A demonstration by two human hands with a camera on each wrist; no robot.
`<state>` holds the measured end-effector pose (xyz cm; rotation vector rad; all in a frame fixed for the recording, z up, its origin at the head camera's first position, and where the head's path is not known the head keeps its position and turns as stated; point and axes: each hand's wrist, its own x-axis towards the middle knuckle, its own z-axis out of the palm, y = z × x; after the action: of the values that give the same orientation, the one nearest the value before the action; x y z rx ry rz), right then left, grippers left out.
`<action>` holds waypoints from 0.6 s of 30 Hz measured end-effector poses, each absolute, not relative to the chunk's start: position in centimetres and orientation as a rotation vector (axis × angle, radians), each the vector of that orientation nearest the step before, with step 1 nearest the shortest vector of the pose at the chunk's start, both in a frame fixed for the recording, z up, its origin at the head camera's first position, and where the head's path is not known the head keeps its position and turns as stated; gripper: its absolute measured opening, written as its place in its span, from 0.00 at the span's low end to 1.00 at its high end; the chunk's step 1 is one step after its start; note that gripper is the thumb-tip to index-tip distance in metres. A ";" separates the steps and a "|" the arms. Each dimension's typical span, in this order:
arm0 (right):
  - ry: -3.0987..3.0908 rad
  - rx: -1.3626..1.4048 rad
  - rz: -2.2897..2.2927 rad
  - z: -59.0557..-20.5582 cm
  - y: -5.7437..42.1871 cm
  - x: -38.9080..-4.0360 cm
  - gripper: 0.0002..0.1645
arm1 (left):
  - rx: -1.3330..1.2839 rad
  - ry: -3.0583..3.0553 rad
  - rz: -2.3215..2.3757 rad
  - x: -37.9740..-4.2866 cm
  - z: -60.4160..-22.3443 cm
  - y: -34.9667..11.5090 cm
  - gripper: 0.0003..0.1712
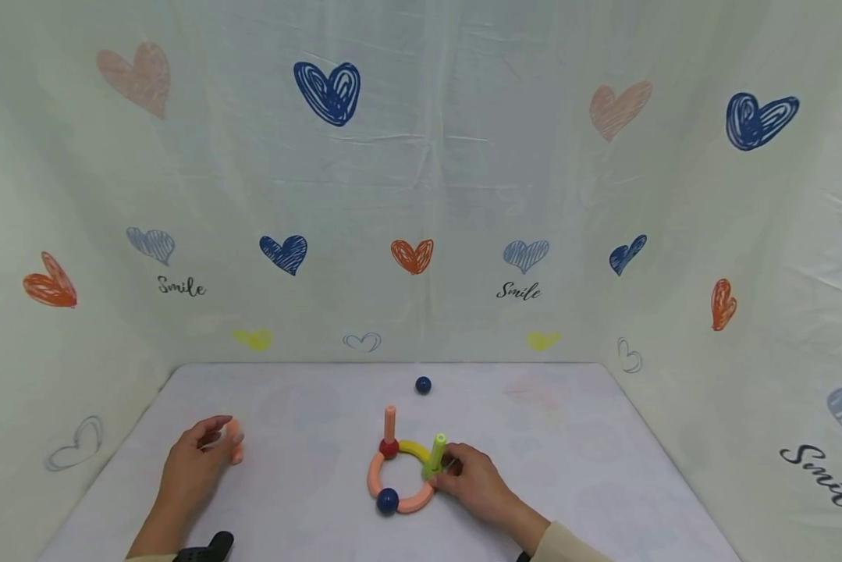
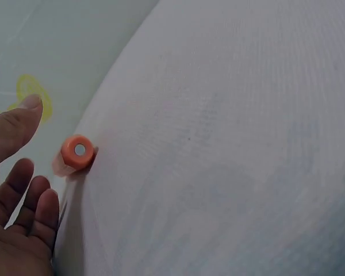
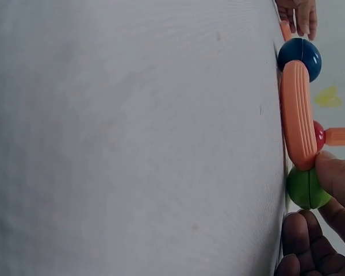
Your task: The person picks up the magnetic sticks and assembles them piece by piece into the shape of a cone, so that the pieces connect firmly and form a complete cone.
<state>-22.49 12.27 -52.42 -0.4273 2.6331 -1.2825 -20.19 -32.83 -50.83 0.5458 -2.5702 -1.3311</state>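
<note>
A ring of curved sticks and balls lies on the table, made of a yellow curved stick (image 1: 413,448), two orange curved sticks (image 1: 415,502), a red ball (image 1: 389,449), a dark blue ball (image 1: 387,502) and a green ball (image 3: 302,188). Upright on the red ball stands an orange straight stick (image 1: 389,425); a light green stick (image 1: 438,448) rises from the green ball. My right hand (image 1: 478,482) pinches the green ball between thumb and fingers. At the left, my left hand (image 1: 194,468) is beside a loose orange stick (image 2: 79,150), thumb and fingers spread apart.
Another dark blue ball (image 1: 424,385) sits alone near the table's far edge. The white table (image 1: 308,437) is enclosed at the back and sides by a pale curtain (image 1: 428,172) printed with hearts.
</note>
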 end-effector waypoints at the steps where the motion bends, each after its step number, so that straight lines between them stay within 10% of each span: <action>1: 2.632 -0.428 -1.281 -52.4 12.2 -22.5 0.25 | 0.546 -2.581 -1.317 -20.3 -51.0 -33.0 0.33; 18: 2.649 -0.440 -1.267 -52.3 12.2 -22.3 0.25 | 0.284 -2.715 -1.173 -21.2 -51.7 -31.9 0.25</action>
<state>-22.31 12.23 -52.28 -0.4403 2.6493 -1.2671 -21.25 -31.91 -51.71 0.2838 -2.7149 -1.1732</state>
